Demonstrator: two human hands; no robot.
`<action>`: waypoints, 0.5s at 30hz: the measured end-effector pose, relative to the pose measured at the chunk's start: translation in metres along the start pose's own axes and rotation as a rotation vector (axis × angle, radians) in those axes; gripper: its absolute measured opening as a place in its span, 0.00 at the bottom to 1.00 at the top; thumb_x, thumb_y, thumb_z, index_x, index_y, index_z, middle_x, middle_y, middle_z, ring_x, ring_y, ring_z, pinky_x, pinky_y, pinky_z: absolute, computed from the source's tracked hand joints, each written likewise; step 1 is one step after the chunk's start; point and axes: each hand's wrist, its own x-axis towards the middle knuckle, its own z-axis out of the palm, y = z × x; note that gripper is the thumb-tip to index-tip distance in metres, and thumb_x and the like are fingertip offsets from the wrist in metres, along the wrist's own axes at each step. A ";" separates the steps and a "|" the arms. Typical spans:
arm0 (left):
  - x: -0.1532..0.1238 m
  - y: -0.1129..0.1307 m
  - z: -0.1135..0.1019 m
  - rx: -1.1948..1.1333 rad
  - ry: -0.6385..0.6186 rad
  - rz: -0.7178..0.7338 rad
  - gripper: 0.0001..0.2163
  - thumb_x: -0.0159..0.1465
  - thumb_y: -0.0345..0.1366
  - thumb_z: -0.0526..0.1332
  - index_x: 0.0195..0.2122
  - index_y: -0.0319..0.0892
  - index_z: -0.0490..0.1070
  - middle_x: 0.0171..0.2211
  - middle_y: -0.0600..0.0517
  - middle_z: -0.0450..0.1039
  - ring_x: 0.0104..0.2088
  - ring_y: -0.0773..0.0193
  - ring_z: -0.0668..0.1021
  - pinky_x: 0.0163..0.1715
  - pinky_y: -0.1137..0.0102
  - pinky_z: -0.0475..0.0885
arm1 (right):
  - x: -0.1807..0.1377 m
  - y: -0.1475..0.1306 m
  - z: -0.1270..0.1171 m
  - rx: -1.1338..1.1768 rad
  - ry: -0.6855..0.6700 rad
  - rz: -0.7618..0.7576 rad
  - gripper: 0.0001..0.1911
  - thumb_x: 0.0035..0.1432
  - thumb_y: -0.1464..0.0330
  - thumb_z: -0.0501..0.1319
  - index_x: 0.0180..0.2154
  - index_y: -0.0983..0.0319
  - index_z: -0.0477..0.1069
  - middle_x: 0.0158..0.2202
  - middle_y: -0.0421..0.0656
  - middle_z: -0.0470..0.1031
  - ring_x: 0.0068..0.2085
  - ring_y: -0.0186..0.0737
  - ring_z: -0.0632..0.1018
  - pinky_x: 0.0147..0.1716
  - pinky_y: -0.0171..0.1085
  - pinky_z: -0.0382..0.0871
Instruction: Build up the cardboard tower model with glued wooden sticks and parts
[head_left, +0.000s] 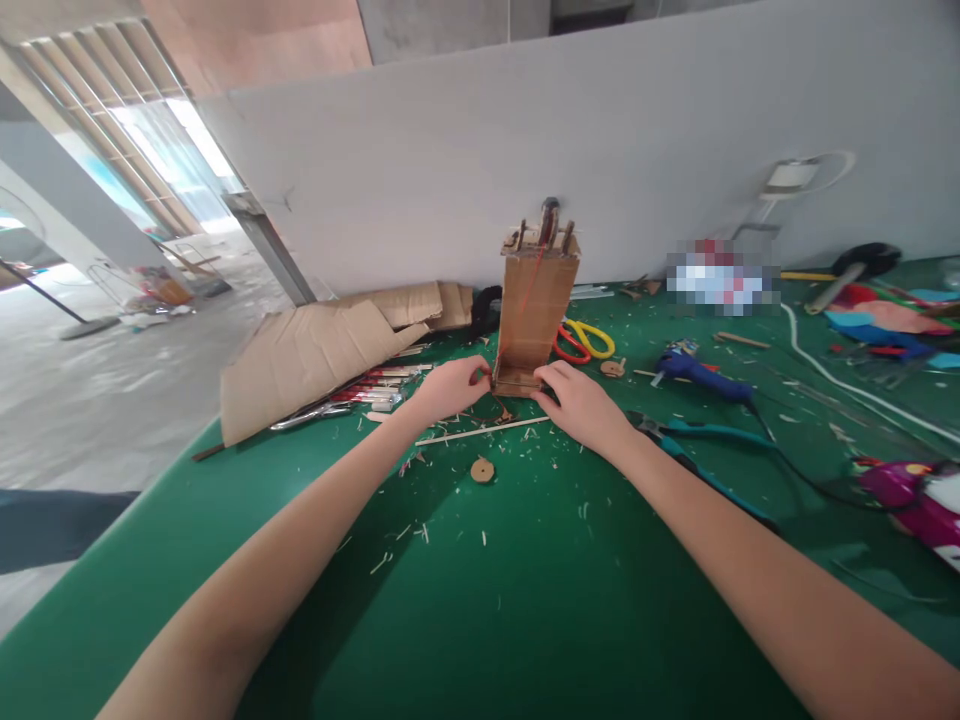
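An upright cardboard structure [537, 310] stands on the table, with a low cardboard base at its foot and several sticks poking out of its top. My left hand [454, 388] is closed, its fingertips pinching at the base's left front corner. At the right end of the same base, my right hand [583, 400] grips the edge between thumb and fingers. Just in front of both hands lies a thin wooden stick [480, 432]. Closer to me is a small round cardboard disc [482, 470] with a hole in its middle.
Cardboard sheets [322, 360] lie at left beside several packaged sticks. Yellow-and-red scissors [589, 340] sit behind the right hand. Further right are a blue glue gun [697, 372], teal-handled pliers [712, 432], a white cable [825, 380] and a magenta object [900, 495]. Scraps litter the green table [420, 640].
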 end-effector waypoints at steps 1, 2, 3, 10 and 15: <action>-0.001 0.000 -0.001 -0.017 0.012 0.041 0.10 0.61 0.39 0.52 0.40 0.45 0.68 0.32 0.54 0.73 0.30 0.63 0.74 0.26 0.72 0.63 | 0.000 0.000 0.000 0.001 -0.001 0.007 0.07 0.60 0.69 0.53 0.41 0.62 0.65 0.41 0.48 0.69 0.40 0.45 0.73 0.36 0.40 0.67; -0.001 0.001 -0.002 -0.030 0.021 0.093 0.09 0.60 0.39 0.53 0.39 0.44 0.67 0.32 0.53 0.73 0.31 0.63 0.74 0.28 0.72 0.63 | 0.000 0.000 0.000 0.003 0.001 0.015 0.07 0.60 0.70 0.53 0.41 0.62 0.65 0.41 0.48 0.69 0.40 0.44 0.73 0.36 0.40 0.67; -0.002 0.002 -0.003 -0.035 0.026 0.147 0.08 0.60 0.38 0.53 0.38 0.44 0.67 0.33 0.53 0.72 0.32 0.63 0.74 0.29 0.72 0.64 | 0.000 0.001 0.000 0.005 0.006 0.023 0.07 0.60 0.70 0.52 0.41 0.62 0.65 0.40 0.48 0.69 0.40 0.44 0.73 0.36 0.40 0.67; -0.008 0.008 -0.007 0.090 0.015 0.215 0.07 0.61 0.37 0.53 0.37 0.43 0.66 0.35 0.51 0.72 0.34 0.62 0.74 0.29 0.71 0.65 | 0.000 0.002 0.001 0.020 0.016 0.047 0.06 0.59 0.72 0.52 0.39 0.60 0.65 0.38 0.46 0.70 0.38 0.42 0.73 0.34 0.39 0.66; -0.009 0.008 -0.009 0.174 -0.004 0.218 0.09 0.64 0.38 0.49 0.37 0.43 0.67 0.36 0.50 0.72 0.36 0.61 0.75 0.30 0.71 0.66 | 0.000 0.001 0.000 -0.007 -0.003 0.044 0.07 0.60 0.71 0.51 0.41 0.61 0.64 0.40 0.47 0.70 0.39 0.43 0.73 0.34 0.39 0.65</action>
